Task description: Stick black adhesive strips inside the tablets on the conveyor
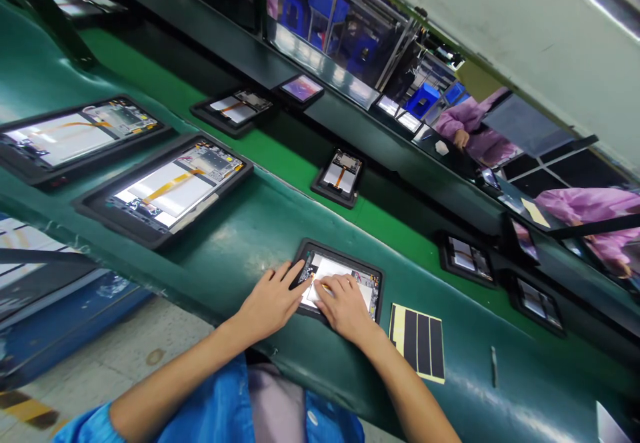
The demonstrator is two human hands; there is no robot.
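An opened tablet (367, 291) lies in a black tray (381, 286) on the green bench in front of me. Its white inner panel and circuit parts face up. My left hand (273, 300) rests over the tablet's left end, fingers stretched out and apart. Across the middle of the white panel, my right hand (347, 306) bends its fingers, thumb and index close together by a bit of orange ribbon. Whatever sits between those fingertips is hidden. Just right of the tray lies a yellow sheet with black adhesive strips (419, 342).
Two more opened tablets in trays (167, 186) (83, 136) sit to the left on the bench. Beyond its edge, a green conveyor (285, 163) carries several trayed tablets. A thin pen-like tool (494, 366) lies to the right. People in pink sleeves (465, 123) work across the line.
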